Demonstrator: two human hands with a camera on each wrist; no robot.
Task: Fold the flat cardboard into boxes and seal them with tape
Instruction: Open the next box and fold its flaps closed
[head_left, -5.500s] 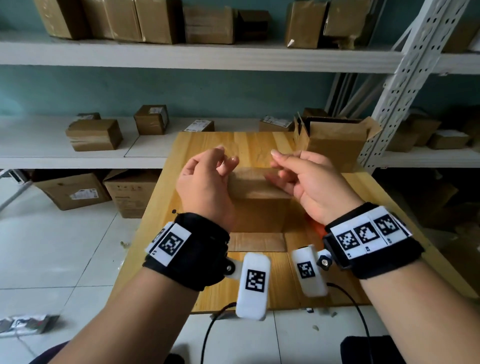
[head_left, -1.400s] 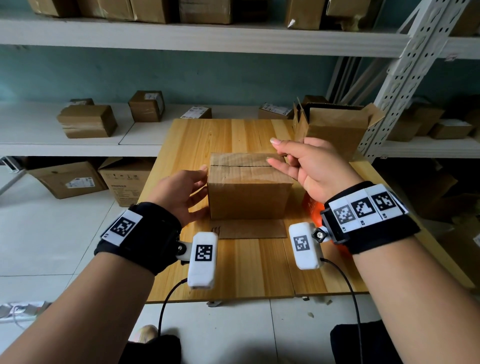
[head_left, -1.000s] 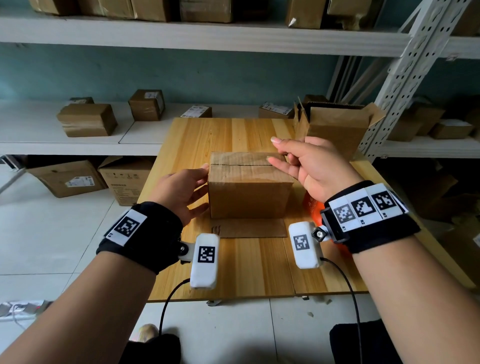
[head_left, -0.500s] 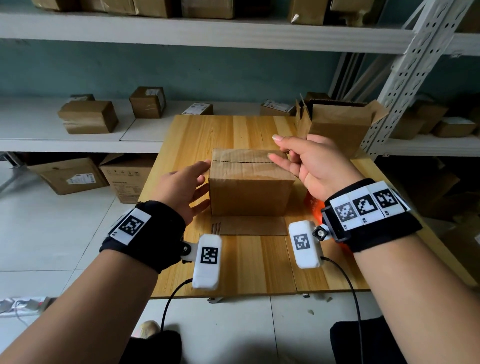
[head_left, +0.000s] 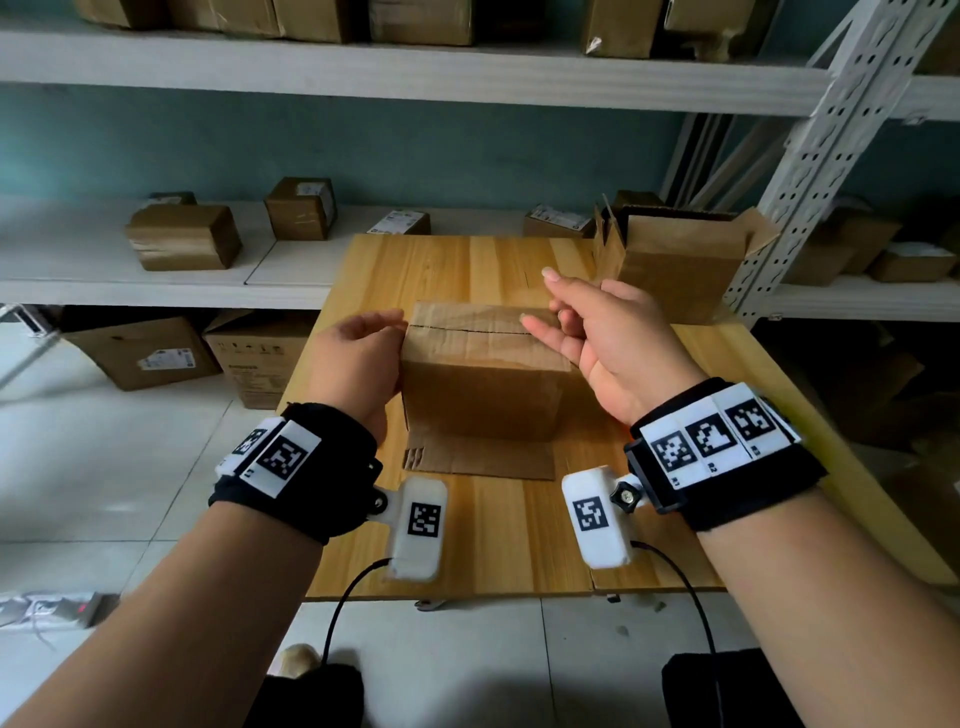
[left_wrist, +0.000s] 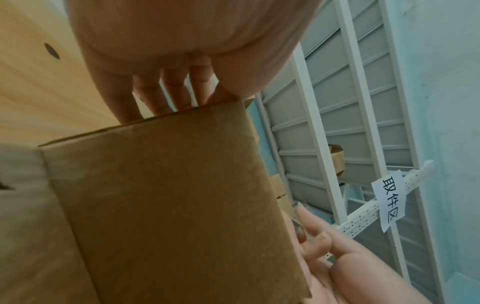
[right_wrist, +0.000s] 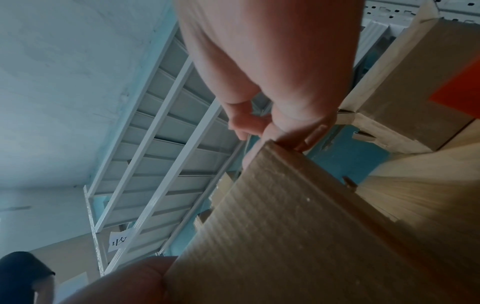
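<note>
A folded brown cardboard box (head_left: 483, 384) stands mid-table with its top flaps closed along a seam; one bottom flap (head_left: 478, 460) lies flat in front of it. My left hand (head_left: 363, 353) presses straight fingers (left_wrist: 161, 92) against the box's left side (left_wrist: 168, 195). My right hand (head_left: 561, 317) hovers over the box's top right corner (right_wrist: 298, 236). Its thumb and a finger (right_wrist: 249, 127) pinch what looks like a thin clear strip of tape running down to the box edge. Its forefinger points up.
An open-topped cardboard box (head_left: 675, 260) stands at the back right of the wooden table (head_left: 467, 270). An orange object (right_wrist: 457, 86) lies beneath my right wrist. White shelves (head_left: 156, 280) with small boxes stand behind, and a metal rack post (head_left: 810, 156) stands to the right.
My left hand has slid up the box's left side to its top corner. My right hand has lifted slightly off the box top while keeping its pinch.
</note>
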